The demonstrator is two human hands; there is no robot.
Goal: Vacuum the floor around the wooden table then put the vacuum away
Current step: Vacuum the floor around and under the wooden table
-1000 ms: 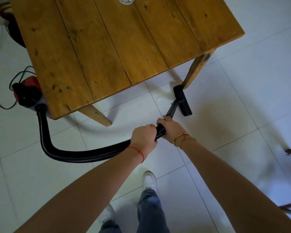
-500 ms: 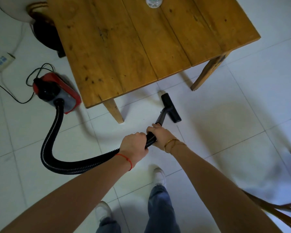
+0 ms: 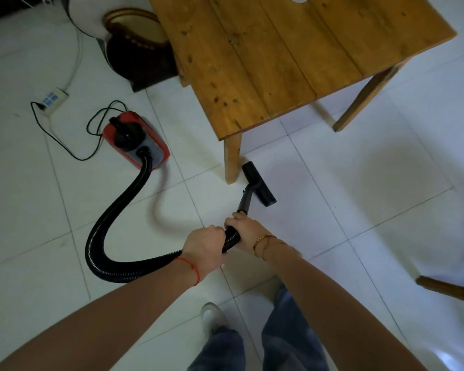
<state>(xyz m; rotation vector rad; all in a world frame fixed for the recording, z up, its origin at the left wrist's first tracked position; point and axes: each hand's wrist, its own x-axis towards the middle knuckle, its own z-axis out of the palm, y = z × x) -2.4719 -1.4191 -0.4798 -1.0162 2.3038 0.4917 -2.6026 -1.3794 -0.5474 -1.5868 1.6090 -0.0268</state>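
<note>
floor nozzle (image 3: pixel 259 183) shifted beside table leg (image 3: pixel 232 159)

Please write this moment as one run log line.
phase: vacuuming | left hand: grips hose | right hand: grips hose | floor nozzle: beside table leg

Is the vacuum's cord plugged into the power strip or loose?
Plugged in: the black cord runs from the red vacuum to a plug seated at the power strip end.
</note>
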